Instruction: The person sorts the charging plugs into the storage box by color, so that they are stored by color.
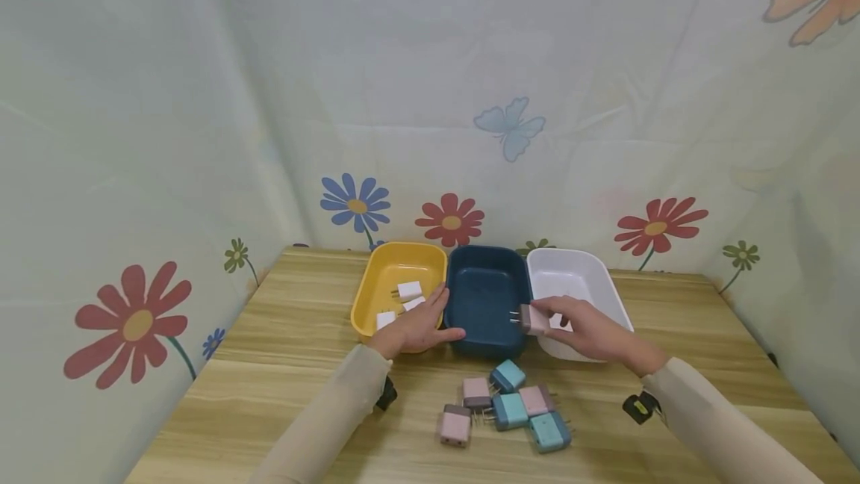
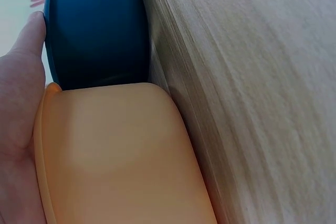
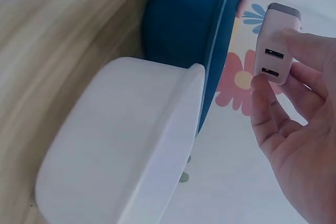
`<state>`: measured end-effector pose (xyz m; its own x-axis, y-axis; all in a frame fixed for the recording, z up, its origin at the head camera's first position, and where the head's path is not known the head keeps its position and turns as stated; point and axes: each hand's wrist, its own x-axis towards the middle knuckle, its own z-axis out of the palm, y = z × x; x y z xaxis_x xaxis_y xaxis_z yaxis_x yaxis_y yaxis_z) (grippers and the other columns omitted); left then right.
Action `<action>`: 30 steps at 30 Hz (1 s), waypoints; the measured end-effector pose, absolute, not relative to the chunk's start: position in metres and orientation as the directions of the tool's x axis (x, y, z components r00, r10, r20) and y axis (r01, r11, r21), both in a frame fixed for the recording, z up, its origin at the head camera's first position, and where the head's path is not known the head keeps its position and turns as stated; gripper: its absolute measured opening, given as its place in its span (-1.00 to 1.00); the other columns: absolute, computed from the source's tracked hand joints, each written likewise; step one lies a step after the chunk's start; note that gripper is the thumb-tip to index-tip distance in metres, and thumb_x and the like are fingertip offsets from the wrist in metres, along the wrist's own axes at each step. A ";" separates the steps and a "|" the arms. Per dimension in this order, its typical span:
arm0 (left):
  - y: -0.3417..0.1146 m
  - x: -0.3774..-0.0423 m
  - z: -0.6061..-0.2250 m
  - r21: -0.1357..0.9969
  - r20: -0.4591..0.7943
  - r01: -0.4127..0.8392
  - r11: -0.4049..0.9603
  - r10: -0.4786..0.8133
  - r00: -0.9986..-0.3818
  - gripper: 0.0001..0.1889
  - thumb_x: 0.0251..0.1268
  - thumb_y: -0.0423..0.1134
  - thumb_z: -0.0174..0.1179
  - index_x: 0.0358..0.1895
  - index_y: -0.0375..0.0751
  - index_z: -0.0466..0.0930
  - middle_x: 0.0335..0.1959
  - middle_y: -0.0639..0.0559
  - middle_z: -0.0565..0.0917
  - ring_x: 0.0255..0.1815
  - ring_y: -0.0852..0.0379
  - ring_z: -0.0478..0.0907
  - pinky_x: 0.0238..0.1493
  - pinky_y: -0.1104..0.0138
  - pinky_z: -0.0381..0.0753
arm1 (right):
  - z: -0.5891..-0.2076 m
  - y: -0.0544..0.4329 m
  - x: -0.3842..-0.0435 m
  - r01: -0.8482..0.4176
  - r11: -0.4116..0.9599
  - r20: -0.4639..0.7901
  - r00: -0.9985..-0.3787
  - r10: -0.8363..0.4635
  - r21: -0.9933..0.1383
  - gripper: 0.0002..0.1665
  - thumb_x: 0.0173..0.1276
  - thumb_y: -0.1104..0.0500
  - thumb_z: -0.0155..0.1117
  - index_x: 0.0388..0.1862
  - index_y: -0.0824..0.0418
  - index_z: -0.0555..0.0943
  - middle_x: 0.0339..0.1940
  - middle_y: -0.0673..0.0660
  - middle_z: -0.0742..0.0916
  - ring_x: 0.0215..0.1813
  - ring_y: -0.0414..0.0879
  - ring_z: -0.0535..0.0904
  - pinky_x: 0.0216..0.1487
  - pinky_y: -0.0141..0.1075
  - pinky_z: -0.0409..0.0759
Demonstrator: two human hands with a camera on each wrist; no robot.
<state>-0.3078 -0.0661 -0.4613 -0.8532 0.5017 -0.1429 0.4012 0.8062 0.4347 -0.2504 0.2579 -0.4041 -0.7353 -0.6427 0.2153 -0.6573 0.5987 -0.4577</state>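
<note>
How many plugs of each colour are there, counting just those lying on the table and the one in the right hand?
Pink plugs: 4 (3 on the table, 1 in the right hand)
Turquoise plugs: 3
Total: 7

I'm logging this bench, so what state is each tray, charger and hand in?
Yellow tray: upright, open-topped, in use
White chargers: unplugged, lying in the yellow tray
Blue tray: upright, open-topped
White tray: upright, open-topped, partly hidden
Held pink charger: unplugged, both ports vacant
Loose pink chargers: unplugged, on the table
Teal chargers: unplugged, on the table
Left hand: fingers straight, at the yellow tray's rim
Right hand: pinching the held pink charger
</note>
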 end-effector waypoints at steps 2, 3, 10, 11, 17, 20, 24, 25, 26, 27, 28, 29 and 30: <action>-0.066 -0.308 -0.461 0.436 -0.145 0.400 0.806 0.502 -0.853 0.03 0.18 0.38 0.02 0.52 -0.16 -0.21 0.54 0.03 -0.27 0.51 0.09 -0.16 0.41 0.16 0.03 | -0.403 0.255 -0.255 -0.656 0.594 0.214 -0.734 -0.644 -0.465 -0.37 0.21 0.18 0.38 0.26 0.29 0.45 0.01 0.07 0.63 -0.06 -0.02 0.50 -0.11 -0.13 0.61; -0.066 -0.308 -0.462 0.437 -0.145 0.399 0.806 0.501 -0.853 0.03 0.18 0.38 0.02 0.52 -0.16 -0.21 0.54 0.03 -0.26 0.51 0.09 -0.15 0.41 0.16 0.04 | -0.403 0.254 -0.258 -0.656 0.591 0.212 -0.733 -0.646 -0.470 -0.37 0.21 0.19 0.38 0.26 0.30 0.45 0.01 0.09 0.63 -0.06 -0.03 0.51 -0.10 -0.12 0.61; -0.067 -0.308 -0.463 0.434 -0.146 0.395 0.810 0.496 -0.856 0.03 0.18 0.39 0.01 0.52 -0.15 -0.21 0.54 0.04 -0.26 0.51 0.09 -0.15 0.41 0.15 0.05 | -0.403 0.245 -0.276 -0.622 0.590 0.175 -0.750 -0.638 -0.515 -0.38 0.24 0.25 0.35 0.27 0.33 0.42 0.04 0.13 0.62 -0.04 -0.05 0.52 -0.04 -0.09 0.60; -0.067 -0.308 -0.463 0.432 -0.145 0.398 0.810 0.497 -0.855 0.03 0.18 0.39 0.01 0.52 -0.15 -0.21 0.54 0.04 -0.26 0.51 0.09 -0.15 0.41 0.15 0.05 | -0.403 0.244 -0.278 -0.617 0.593 0.171 -0.753 -0.635 -0.518 -0.39 0.24 0.26 0.34 0.27 0.34 0.43 0.03 0.14 0.62 -0.04 -0.04 0.52 -0.04 -0.09 0.60; -0.067 -0.308 -0.462 0.433 -0.134 0.415 0.801 0.512 -0.849 0.02 0.20 0.38 0.00 0.52 -0.18 -0.20 0.54 0.03 -0.27 0.51 0.08 -0.15 0.40 0.15 0.05 | -0.403 0.239 -0.290 -0.599 0.609 0.147 -0.765 -0.627 -0.520 -0.41 0.24 0.29 0.34 0.24 0.37 0.44 0.00 0.16 0.62 -0.06 -0.01 0.52 -0.03 -0.07 0.59; -0.068 -0.308 -0.461 0.441 -0.132 0.410 0.799 0.510 -0.850 0.02 0.19 0.38 0.01 0.52 -0.17 -0.20 0.54 0.03 -0.26 0.51 0.08 -0.15 0.41 0.15 0.04 | -0.404 0.236 -0.296 -0.587 0.625 0.129 -0.774 -0.620 -0.515 -0.43 0.25 0.26 0.34 0.23 0.37 0.45 -0.02 0.16 0.63 -0.08 -0.02 0.53 -0.01 -0.07 0.58; -0.068 -0.308 -0.461 0.441 -0.129 0.410 0.798 0.509 -0.851 0.02 0.19 0.37 0.02 0.52 -0.18 -0.20 0.54 0.02 -0.26 0.50 0.08 -0.15 0.41 0.15 0.04 | -0.407 0.231 -0.303 -0.567 0.649 0.099 -0.787 -0.609 -0.508 -0.45 0.26 0.25 0.32 0.22 0.37 0.46 -0.04 0.15 0.64 -0.09 -0.02 0.53 0.02 -0.05 0.56; -0.068 -0.308 -0.462 0.438 -0.131 0.411 0.799 0.509 -0.851 0.02 0.19 0.37 0.02 0.52 -0.17 -0.20 0.54 0.02 -0.26 0.50 0.08 -0.15 0.41 0.16 0.03 | -0.407 0.230 -0.304 -0.559 0.654 0.092 -0.792 -0.604 -0.510 -0.45 0.27 0.26 0.32 0.22 0.37 0.46 -0.04 0.16 0.64 -0.09 -0.01 0.53 0.02 -0.04 0.56; -0.068 -0.308 -0.462 0.436 -0.130 0.413 0.799 0.511 -0.850 0.03 0.19 0.37 0.02 0.52 -0.18 -0.20 0.54 0.02 -0.26 0.50 0.08 -0.15 0.41 0.16 0.04 | -0.408 0.229 -0.305 -0.553 0.661 0.085 -0.795 -0.600 -0.507 -0.46 0.27 0.25 0.31 0.22 0.36 0.46 -0.03 0.16 0.63 -0.09 -0.01 0.53 0.02 -0.05 0.56; -0.068 -0.308 -0.462 0.434 -0.129 0.415 0.800 0.511 -0.850 0.03 0.19 0.38 0.01 0.52 -0.18 -0.20 0.54 0.02 -0.26 0.51 0.08 -0.15 0.41 0.16 0.03 | -0.409 0.228 -0.307 -0.548 0.669 0.079 -0.800 -0.595 -0.503 -0.46 0.28 0.25 0.31 0.22 0.35 0.46 -0.03 0.16 0.63 -0.09 -0.01 0.53 0.02 -0.05 0.56; -0.067 -0.308 -0.462 0.434 -0.128 0.416 0.799 0.511 -0.850 0.03 0.18 0.39 0.01 0.52 -0.18 -0.20 0.54 0.02 -0.26 0.51 0.08 -0.15 0.41 0.16 0.03 | -0.409 0.227 -0.308 -0.540 0.675 0.074 -0.805 -0.589 -0.503 -0.46 0.28 0.25 0.31 0.22 0.35 0.46 -0.03 0.16 0.63 -0.09 0.00 0.52 0.02 -0.06 0.56; -0.068 -0.308 -0.462 0.432 -0.128 0.417 0.800 0.512 -0.850 0.03 0.18 0.39 0.00 0.52 -0.18 -0.20 0.54 0.02 -0.26 0.50 0.08 -0.15 0.41 0.16 0.03 | -0.411 0.227 -0.311 -0.535 0.681 0.070 -0.808 -0.584 -0.500 -0.47 0.28 0.25 0.30 0.22 0.34 0.46 -0.02 0.16 0.63 -0.09 0.00 0.52 0.02 -0.06 0.56; -0.068 -0.308 -0.462 0.434 -0.128 0.416 0.799 0.512 -0.849 0.04 0.18 0.40 0.00 0.52 -0.18 -0.19 0.54 0.02 -0.26 0.51 0.08 -0.15 0.41 0.16 0.03 | -0.411 0.227 -0.312 -0.529 0.684 0.066 -0.812 -0.580 -0.502 -0.47 0.28 0.25 0.30 0.22 0.34 0.46 -0.02 0.17 0.63 -0.09 0.00 0.53 0.02 -0.07 0.56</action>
